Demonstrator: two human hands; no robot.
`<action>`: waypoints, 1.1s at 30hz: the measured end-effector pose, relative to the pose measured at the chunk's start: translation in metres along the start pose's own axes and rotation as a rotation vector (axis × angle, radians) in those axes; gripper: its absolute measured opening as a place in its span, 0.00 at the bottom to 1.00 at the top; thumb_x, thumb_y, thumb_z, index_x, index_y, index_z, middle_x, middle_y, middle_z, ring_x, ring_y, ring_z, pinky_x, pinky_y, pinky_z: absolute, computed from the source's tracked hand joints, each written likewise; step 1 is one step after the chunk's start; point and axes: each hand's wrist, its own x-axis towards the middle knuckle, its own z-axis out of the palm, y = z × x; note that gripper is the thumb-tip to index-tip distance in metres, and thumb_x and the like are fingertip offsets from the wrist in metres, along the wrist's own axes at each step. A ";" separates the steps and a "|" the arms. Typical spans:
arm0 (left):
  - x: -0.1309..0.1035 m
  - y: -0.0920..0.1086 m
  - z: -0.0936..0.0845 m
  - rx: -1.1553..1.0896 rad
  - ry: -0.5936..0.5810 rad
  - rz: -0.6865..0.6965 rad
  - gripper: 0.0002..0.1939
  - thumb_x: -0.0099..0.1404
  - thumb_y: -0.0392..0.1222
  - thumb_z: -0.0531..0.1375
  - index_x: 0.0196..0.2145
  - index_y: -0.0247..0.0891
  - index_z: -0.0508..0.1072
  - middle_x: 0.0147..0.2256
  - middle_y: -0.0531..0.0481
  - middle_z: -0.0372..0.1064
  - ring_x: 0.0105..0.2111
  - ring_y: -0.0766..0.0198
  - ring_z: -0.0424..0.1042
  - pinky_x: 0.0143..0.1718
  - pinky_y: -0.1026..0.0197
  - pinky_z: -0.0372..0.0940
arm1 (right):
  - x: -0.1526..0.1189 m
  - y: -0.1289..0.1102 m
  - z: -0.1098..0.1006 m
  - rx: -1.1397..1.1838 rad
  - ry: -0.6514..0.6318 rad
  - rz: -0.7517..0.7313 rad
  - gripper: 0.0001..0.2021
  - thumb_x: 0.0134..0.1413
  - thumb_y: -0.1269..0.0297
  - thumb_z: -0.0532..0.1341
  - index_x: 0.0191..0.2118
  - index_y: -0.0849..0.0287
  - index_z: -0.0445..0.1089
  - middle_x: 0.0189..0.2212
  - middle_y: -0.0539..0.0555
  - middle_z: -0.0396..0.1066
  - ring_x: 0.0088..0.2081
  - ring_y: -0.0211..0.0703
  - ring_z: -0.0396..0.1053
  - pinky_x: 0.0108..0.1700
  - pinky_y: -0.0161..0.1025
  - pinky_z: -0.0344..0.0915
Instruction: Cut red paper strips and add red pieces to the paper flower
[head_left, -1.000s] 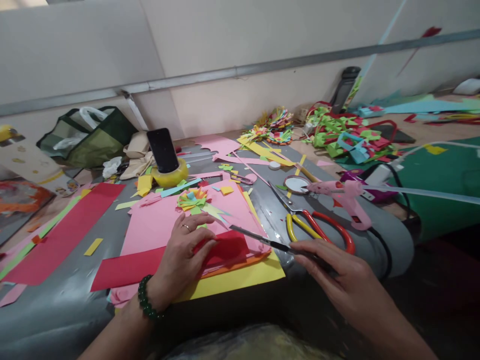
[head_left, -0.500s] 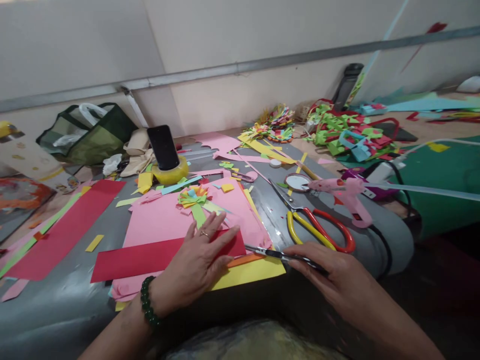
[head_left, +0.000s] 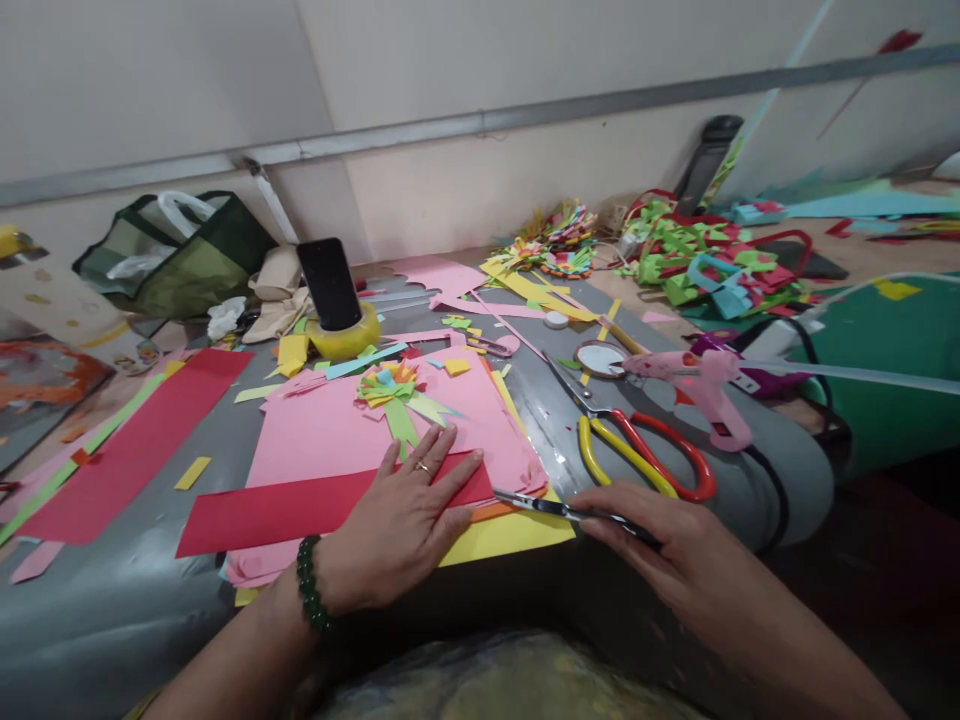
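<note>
My left hand [head_left: 409, 525] lies flat with fingers spread on a folded red paper strip [head_left: 292, 518]. The strip rests slantwise across a stack of pink paper [head_left: 315, 440]. In my right hand [head_left: 675, 540] is a slim utility knife [head_left: 536, 503] with a black and silver body. Its tip meets the right end of the red strip, and I cannot tell whether it is inside the fold. Yellow paper [head_left: 517, 535] sticks out below the stack. A paper flower [head_left: 390, 388] with green strips lies just beyond my left fingers.
Scissors [head_left: 645, 450] with red and yellow handles lie to the right, near a pink glue gun [head_left: 705, 385]. A phone [head_left: 330, 285] stands in a yellow tape roll [head_left: 345, 335]. More red paper [head_left: 142, 450] lies left. Paper flowers [head_left: 559, 240] are heaped by the wall.
The view has shifted slightly. My left hand and the knife stay at nearly the same places on the red strip, with only small movements.
</note>
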 end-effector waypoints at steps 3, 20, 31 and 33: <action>0.000 0.001 0.000 0.011 -0.012 0.007 0.30 0.69 0.59 0.41 0.65 0.49 0.47 0.67 0.43 0.34 0.66 0.48 0.33 0.60 0.33 0.40 | 0.001 0.002 -0.003 -0.018 0.021 -0.022 0.11 0.61 0.58 0.55 0.42 0.51 0.72 0.39 0.51 0.76 0.40 0.45 0.74 0.41 0.39 0.70; 0.002 0.007 -0.008 0.002 -0.100 -0.032 0.41 0.62 0.70 0.38 0.66 0.47 0.43 0.67 0.42 0.29 0.66 0.48 0.28 0.61 0.34 0.36 | 0.007 -0.002 0.000 0.023 -0.024 -0.015 0.12 0.61 0.57 0.54 0.44 0.51 0.72 0.40 0.51 0.76 0.41 0.43 0.73 0.41 0.38 0.69; -0.001 0.007 -0.012 -0.011 -0.019 -0.071 0.40 0.64 0.68 0.38 0.66 0.45 0.41 0.67 0.46 0.24 0.66 0.50 0.25 0.62 0.36 0.36 | 0.015 0.002 0.002 -0.041 0.065 -0.027 0.12 0.59 0.55 0.55 0.41 0.51 0.74 0.39 0.51 0.77 0.40 0.44 0.75 0.38 0.37 0.71; -0.019 -0.002 -0.013 0.031 -0.045 -0.089 0.38 0.65 0.66 0.39 0.66 0.47 0.39 0.67 0.47 0.25 0.66 0.52 0.26 0.62 0.38 0.36 | 0.016 0.001 0.002 -0.056 0.062 -0.030 0.12 0.59 0.55 0.55 0.41 0.51 0.74 0.39 0.51 0.77 0.40 0.45 0.75 0.38 0.37 0.71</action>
